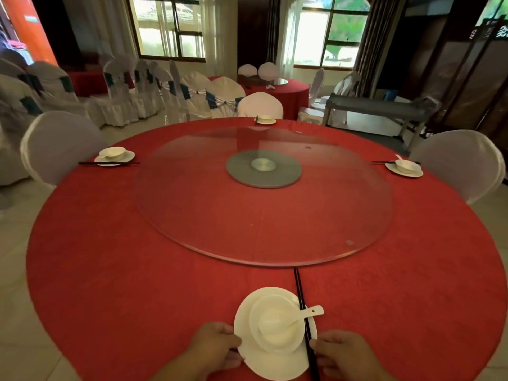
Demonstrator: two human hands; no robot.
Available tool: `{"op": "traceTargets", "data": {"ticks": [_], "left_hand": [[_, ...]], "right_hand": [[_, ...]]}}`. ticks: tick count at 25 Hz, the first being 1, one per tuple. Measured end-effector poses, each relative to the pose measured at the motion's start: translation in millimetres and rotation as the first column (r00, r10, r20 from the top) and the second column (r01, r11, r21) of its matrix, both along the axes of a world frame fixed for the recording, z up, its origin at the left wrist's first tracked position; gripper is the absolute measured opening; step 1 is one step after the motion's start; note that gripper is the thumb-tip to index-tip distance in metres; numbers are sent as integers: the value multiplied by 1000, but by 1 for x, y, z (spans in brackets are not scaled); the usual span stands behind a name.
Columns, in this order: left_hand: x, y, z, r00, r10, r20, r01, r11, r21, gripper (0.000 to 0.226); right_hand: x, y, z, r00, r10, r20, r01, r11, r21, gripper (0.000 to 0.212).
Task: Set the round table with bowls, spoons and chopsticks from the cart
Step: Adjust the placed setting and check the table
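In the bowl, a spoon.

Four place settings sit on the round table: near, left, far, right. Each has one plate and one bowl; chopsticks show at three.

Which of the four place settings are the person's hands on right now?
The nearest setting, at the table's front edge. The left hand holds its plate and the right hand touches its chopsticks. No hand is near the other three.
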State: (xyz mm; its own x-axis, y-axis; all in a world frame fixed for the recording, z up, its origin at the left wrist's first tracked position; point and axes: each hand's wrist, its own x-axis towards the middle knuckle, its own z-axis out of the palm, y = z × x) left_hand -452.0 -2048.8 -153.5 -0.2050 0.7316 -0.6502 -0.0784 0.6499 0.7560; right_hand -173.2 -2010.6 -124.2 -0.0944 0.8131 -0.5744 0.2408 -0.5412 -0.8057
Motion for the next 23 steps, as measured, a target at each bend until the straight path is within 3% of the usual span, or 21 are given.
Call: {"op": "traceTargets", "data": {"ticks": [13, 23], "left_hand": [[-3, -6, 7, 1000, -15, 17, 15, 1000, 6, 14], [-8, -10, 7, 1000, 4, 24, -4, 1000, 5, 18]], "right_hand": [[-4, 3, -10, 994, 10, 109, -16, 999, 52, 23], [-10, 1, -10, 990, 64, 126, -73, 995, 69, 19]]}}
